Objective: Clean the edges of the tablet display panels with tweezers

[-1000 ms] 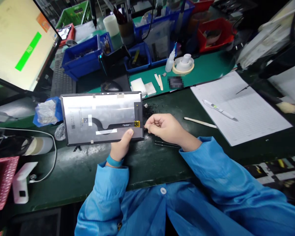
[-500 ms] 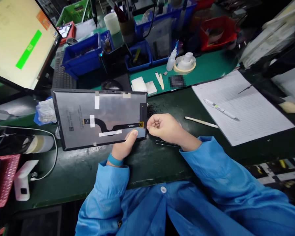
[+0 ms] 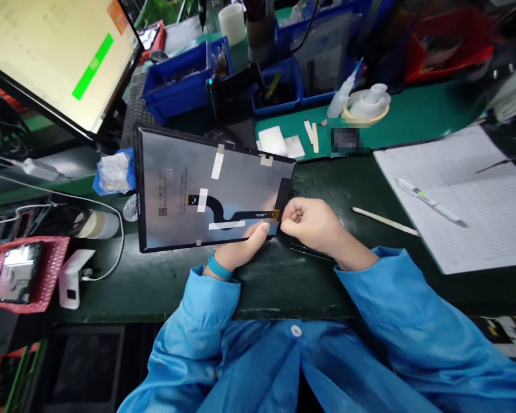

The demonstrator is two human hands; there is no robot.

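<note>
Tweezers under right hand, stick and notepad beyond.

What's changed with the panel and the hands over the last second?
The display panel has tipped up off the bench, its left end raised and its far edge tilted toward the monitor. The left hand keeps its grip on the near edge, thumb on the back face. The right hand stays closed at the right end by the flex cable. The pen and paper lie as before.
</note>
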